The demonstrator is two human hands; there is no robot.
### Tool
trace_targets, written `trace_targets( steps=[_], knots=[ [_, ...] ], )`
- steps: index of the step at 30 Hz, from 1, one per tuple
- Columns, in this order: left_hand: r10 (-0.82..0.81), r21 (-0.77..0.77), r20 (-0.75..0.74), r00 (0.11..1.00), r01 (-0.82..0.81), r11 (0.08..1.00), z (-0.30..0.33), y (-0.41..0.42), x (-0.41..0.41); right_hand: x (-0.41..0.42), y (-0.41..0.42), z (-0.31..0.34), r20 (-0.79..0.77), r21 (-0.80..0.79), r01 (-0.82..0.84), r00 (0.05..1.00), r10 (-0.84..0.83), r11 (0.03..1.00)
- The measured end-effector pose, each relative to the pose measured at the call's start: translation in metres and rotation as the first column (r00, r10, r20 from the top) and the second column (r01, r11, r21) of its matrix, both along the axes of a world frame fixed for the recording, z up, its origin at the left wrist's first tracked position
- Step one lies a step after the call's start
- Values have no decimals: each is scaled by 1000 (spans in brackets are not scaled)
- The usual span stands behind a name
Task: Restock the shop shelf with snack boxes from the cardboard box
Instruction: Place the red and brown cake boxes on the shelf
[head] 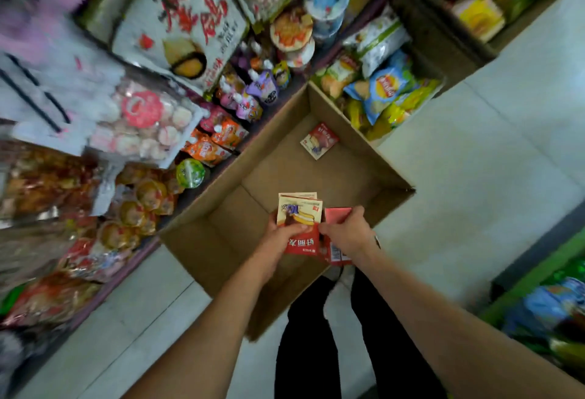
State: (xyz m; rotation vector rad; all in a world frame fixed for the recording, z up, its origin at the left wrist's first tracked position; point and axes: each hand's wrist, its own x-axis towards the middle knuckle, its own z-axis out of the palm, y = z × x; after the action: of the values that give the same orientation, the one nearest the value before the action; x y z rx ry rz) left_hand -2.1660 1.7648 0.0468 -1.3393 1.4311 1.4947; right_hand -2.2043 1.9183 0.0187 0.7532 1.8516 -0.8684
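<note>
Head view shows both hands over the open cardboard box (332, 173), each one holding snack boxes. The left hand (283, 238) grips a small stack of red and cream snack boxes (300, 213); its thumb lies across the printed front of the nearest one and the other fingers are curled behind. The right hand (346, 235) grips a red snack box (337, 216) just beside that stack, with the fingers curled over its top edge. The two hands almost touch at the middle, and the held boxes touch each other there. How many boxes are in the left stack I cannot tell exactly; at least two edges are visible.

Below the hands the carton stands on the pale tiled floor (474, 161), its flaps open. One more snack box (319, 140) lies alone on the bottom, near the far corner, well apart from the hands.

On the left the shop shelf (133, 259) carries many snack bags and cups, blurred. Beyond the carton, a bin holds chip bags (384, 88) in blue and yellow. The person's dark trousers (310, 344) are under the arms.
</note>
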Motion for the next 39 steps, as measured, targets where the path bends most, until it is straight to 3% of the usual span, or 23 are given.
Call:
trace_targets(
  steps=[7,12,18,23,28,31,35,39],
  knots=[
    [-106,42,-165,981,114,993,96,13,7,22,24,115,-188,3,125,974,-122,992],
    [-220,108,-384,897,280,954,200,34,17,59,49,248,-447,13,277,861,-243,961],
    [-327,105,-740,588,581,807,368,88,2,112,94,436,-753,78,533,585,-300,843],
    [-215,243,-850,481,720,650,492,164,10,178,143,562,-882,-21,713,317,-348,701],
    [-169,232,-932,322,885,404,583,221,53,268,185,649,-931,-176,780,66,-358,601],
    [-149,294,-927,346,911,289,620,240,93,333,196,693,-918,-312,750,-80,-387,583],
    [-132,452,-877,462,887,98,646,252,158,417,202,730,-853,-454,669,-137,-503,588],
    [-191,523,-834,518,852,29,642,258,230,493,200,744,-823,-512,629,-164,-544,585]
  ],
)
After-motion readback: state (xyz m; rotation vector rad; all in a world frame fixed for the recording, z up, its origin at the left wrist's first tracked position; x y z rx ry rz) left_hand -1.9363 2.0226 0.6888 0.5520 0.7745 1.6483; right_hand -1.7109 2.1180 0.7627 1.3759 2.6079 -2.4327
